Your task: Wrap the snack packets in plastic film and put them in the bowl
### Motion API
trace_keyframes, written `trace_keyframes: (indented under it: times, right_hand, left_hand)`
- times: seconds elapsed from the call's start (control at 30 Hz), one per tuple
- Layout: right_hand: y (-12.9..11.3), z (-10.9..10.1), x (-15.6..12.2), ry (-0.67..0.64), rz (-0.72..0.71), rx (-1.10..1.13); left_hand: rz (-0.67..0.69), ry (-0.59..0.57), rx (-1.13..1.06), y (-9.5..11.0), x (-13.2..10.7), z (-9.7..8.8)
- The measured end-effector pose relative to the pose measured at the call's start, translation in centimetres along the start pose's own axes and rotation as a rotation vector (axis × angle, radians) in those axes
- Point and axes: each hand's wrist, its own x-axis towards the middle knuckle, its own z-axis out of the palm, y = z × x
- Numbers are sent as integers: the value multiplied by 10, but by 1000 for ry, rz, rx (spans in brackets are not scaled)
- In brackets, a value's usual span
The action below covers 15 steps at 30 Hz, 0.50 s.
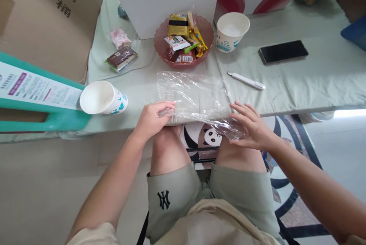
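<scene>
A crinkled sheet of clear plastic film (194, 92) lies on the cloth-covered table and hangs over its front edge. My left hand (154, 119) pinches the film's near left corner between thumb and fingers. On the right side, my right hand (253, 126) rests against the bunched film with its fingers stretched and apart. Whether the film is a bag or a single sheet, I cannot tell. A white pen-shaped cutter (246, 80) lies just beyond my right hand. To the left of my left hand, a paper cup (104, 98) is tipped toward the left.
Behind the film stands a pink bowl (161, 48) of wrapped snacks, with an upright paper cup (233, 31) beside it. A phone (283, 52) lies at right. Two packets (122, 58) lie at left. Cardboard boxes (57, 31) and a green-edged carton (57, 119) border the left side.
</scene>
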Motion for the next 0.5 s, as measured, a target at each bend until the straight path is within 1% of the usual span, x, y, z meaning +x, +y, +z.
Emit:
trace_keyframes:
  times: [0.1, 0.17, 0.23, 0.3, 0.37, 0.43, 0.5]
  right_hand:
    - [-6, 9, 5, 150, 41, 27]
    - [-11, 11, 13, 273, 55, 125]
    - [-14, 9, 22, 349, 99, 263]
    - [-15, 7, 28, 395, 198, 411]
    - [-14, 7, 31, 446, 330, 538]
    - [-13, 10, 30, 512, 459, 615]
    - [-12, 15, 29, 562, 561, 645]
  left_hand:
    - [-57, -34, -29, -3, 1, -2]
    - [-67, -79, -25, -4, 1, -5]
    - [-77, -101, -41, -6, 0, -10]
    - [-101, -105, -118, -9, -2, -15]
    - [-131, -89, -237, -13, -4, -18]
    - [-158, -46, -364, -17, -6, -18]
    - [-185, 15, -491, -21, -6, -14]
